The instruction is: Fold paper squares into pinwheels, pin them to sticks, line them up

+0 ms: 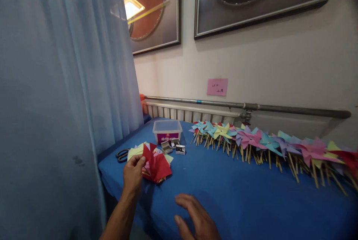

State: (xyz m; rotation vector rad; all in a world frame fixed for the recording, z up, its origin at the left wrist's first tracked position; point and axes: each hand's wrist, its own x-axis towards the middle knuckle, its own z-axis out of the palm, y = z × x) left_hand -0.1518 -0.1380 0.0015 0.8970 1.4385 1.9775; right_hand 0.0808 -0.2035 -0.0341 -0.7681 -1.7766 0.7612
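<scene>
My left hand (133,174) pinches the edge of a red cut paper sheet (156,164) and lifts it off a stack of coloured paper sheets (137,150) on the blue table (223,191). My right hand (195,217) hovers low over the table near its front edge, fingers loosely spread, holding nothing. A long row of finished paper pinwheels on wooden sticks (265,145) lies along the back of the table.
A clear plastic box (167,131) stands behind the paper stack, with small open boxes (175,147) beside it. Black scissors (122,155) lie at the table's left edge. A light curtain (56,83) hangs at left; a radiator and pipe (246,106) run along the wall.
</scene>
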